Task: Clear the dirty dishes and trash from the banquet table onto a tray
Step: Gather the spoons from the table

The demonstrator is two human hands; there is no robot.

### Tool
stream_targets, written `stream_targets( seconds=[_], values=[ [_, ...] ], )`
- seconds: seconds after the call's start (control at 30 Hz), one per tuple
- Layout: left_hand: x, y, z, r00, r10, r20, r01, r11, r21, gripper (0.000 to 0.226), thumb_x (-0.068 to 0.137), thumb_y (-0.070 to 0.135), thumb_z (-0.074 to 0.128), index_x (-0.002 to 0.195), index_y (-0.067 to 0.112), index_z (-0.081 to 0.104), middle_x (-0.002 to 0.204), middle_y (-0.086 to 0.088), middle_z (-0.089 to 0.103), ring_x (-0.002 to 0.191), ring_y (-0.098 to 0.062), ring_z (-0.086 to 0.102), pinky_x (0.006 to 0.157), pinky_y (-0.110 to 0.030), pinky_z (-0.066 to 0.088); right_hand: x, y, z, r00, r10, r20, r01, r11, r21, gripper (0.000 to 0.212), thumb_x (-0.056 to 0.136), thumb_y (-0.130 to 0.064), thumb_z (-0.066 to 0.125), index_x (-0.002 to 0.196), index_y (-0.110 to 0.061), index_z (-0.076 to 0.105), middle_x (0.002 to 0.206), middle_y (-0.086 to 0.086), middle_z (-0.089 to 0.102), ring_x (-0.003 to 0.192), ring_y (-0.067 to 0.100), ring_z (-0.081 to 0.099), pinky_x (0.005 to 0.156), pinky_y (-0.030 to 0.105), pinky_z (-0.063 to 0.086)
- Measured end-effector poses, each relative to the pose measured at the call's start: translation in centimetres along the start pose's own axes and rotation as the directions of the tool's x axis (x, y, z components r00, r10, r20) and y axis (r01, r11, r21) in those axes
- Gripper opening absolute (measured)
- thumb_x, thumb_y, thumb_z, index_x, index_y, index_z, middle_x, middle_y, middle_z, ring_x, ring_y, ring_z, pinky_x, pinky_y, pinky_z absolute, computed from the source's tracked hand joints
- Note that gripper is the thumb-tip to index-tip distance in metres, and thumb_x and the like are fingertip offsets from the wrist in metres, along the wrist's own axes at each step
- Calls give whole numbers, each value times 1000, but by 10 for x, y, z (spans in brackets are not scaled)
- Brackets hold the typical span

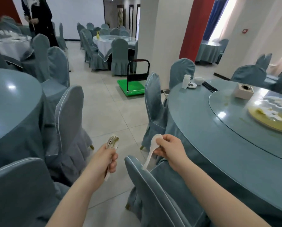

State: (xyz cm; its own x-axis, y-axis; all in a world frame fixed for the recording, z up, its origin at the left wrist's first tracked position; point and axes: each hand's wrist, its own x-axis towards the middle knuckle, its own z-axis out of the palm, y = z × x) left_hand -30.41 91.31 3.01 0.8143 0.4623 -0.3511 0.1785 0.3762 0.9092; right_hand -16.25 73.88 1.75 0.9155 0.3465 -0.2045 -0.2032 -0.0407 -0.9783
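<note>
Pinching a white spoon (151,150) between right-hand fingers (160,141).

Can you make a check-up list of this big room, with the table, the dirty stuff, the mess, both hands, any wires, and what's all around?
Surface: round banquet table with glass turntable.
Job's things: yellow plate, white cup, small bowl, saucer, chopsticks; no tray seen.
Clutter: crumpled napkins, tissue box.
Grippers: left hand grips stacked spoons; right hand pinches white spoon.
Cables: nothing seen.
Surroundings: covered chairs, green cart, a person far off.
</note>
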Motion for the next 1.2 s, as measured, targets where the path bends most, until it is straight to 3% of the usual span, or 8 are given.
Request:
stream_targets(
  seconds=[0.13,0.37,0.63,0.73,0.87,1.0,1.1,1.2],
  values=[
    [29,11,-27,1000,-26,13,26,999,37,14,101,20,40,106,8,47,58,0,43,38,-9,31,36,-18,25,14,-3,56,996,-6,92,16,995,-102,7,84,-10,64,88,-4,67,71,5,66,57,9,60,57,18,52],
    [137,45,-54,999,-25,29,18,974,228,40,91,52,52,100,14,56,74,0,51,47,-8,39,42,-20,35,102,-17,135,987,-49,155,69,989,-128,18,82,-5,68,99,-6,61,89,14,70,65,15,65,68,28,58],
    [258,90,-63,992,-46,117,-6,913,408,26,99,38,43,100,19,61,82,-2,68,59,-11,54,57,-27,44,208,-38,181,986,-49,157,76,983,-169,21,79,-1,69,98,-6,61,90,12,67,62,13,65,62,24,57],
    [291,99,-35,970,-64,234,-48,895,443,24,100,34,41,103,21,61,84,-1,72,58,-9,56,55,-23,46,236,-42,171,995,-74,69,89,965,-248,23,78,-7,71,96,-19,62,92,5,67,63,11,68,56,17,53],
    [340,115,23,929,-73,364,-114,876,468,24,101,29,41,102,14,60,90,-8,70,51,-5,58,48,-20,45,282,-53,135,983,-125,-131,76,940,-332,29,72,-14,74,93,-31,63,86,2,68,68,10,66,61,25,56],
    [387,127,68,864,-78,498,-235,812,535,23,98,27,41,92,28,64,83,-2,68,50,-5,55,47,-19,44,322,-57,102,946,-150,-286,43,936,-349,26,61,-30,72,85,-36,66,74,-7,68,64,2,61,61,24,52],
    [436,136,86,805,-71,589,-336,763,552,31,100,22,37,109,36,63,78,4,68,54,-8,54,49,-20,43,363,-60,92,929,-161,-332,39,938,-345,24,61,-33,69,83,-40,65,75,-17,67,68,0,61,63,23,50],
    [493,150,102,758,-78,648,-394,737,549,35,101,22,35,128,34,54,78,4,66,52,-8,55,45,-20,41,411,-69,91,925,-133,-357,27,958,-286,16,67,-30,69,83,-32,67,79,-13,70,71,3,66,60,19,51]
  ],
)
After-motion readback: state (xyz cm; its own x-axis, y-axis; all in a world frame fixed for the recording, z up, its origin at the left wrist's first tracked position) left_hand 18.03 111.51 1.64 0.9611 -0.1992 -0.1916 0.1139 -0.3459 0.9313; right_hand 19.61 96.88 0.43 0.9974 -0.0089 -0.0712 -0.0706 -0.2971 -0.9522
